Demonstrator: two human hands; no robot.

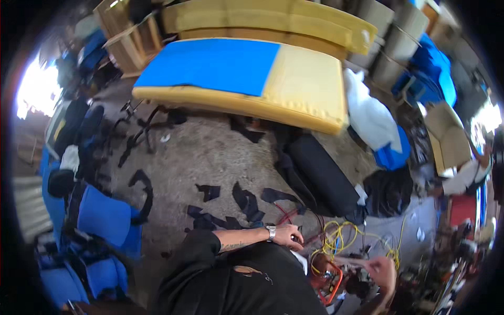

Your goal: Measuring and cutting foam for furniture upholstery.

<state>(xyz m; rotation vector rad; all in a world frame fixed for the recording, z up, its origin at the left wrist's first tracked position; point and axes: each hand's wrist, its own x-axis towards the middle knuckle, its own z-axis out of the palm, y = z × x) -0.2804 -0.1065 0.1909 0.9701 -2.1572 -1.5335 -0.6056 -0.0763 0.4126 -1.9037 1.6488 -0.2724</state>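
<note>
My left hand (286,235), with a metal watch (271,232) on its wrist, is in front of my body with its fingers curled. A small dark thing shows at its fingertips, too little to name. Just below it is a patch of something white (300,260). Farther right is my right hand (382,273), smeared by motion. A pale blurred streak (353,261) runs left from it, and I cannot make out whether it is held. Between the hands lie a coiled yellow hose (336,237) and a piece of equipment with an orange tubular frame (335,287).
A yellow padded table (310,86) bears a blue sheet (210,64). A long black upholstered piece (323,173) lies on the floor near dark fabric scraps (247,202). Blue seats (105,215) stand left. Another person's arm (464,177) shows far right.
</note>
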